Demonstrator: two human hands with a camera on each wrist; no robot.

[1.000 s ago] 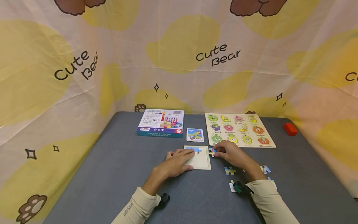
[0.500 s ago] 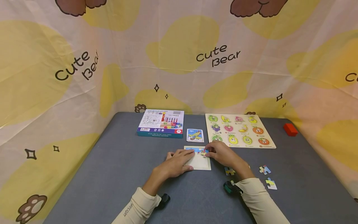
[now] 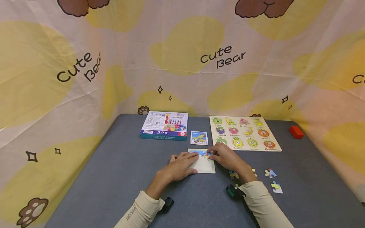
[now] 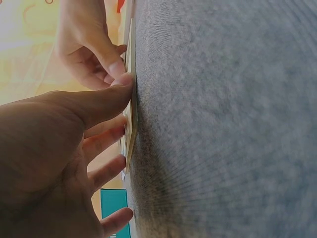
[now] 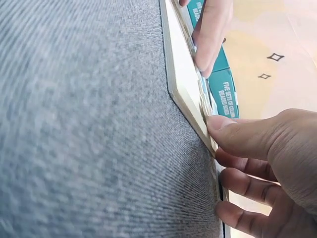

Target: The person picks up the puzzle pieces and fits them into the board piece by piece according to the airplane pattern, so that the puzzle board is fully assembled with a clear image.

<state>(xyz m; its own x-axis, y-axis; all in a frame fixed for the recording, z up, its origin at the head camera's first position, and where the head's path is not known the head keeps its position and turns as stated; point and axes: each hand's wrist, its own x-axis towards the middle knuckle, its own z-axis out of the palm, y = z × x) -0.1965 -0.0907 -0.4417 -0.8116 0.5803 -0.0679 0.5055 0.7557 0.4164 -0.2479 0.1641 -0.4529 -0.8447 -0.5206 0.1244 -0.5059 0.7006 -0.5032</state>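
Observation:
A cream puzzle tray [image 3: 201,165] lies flat on the table, with blue picture pieces along its far edge. My left hand [image 3: 181,165] rests on its left side, fingers stretched over the surface and thumb at the near part. At the far right corner my right hand [image 3: 226,155] pinches a jigsaw piece [image 3: 207,156] between thumb and fingers, against the tray. In the right wrist view the thumb [image 5: 223,125] presses the piece beside the tray's rim. The left fingers hide part of the pieces in the tray.
Loose jigsaw pieces [image 3: 276,187] lie to the right, some partly behind my right arm. Beyond the tray are a picture card [image 3: 199,138], a boxed bead set [image 3: 163,125] and a fruit board [image 3: 245,133]. A red block [image 3: 296,132] sits at the far right.
My right hand has moved left with the jigsaw piece, from beside the tray onto its far right corner. The left hand has stayed in place.

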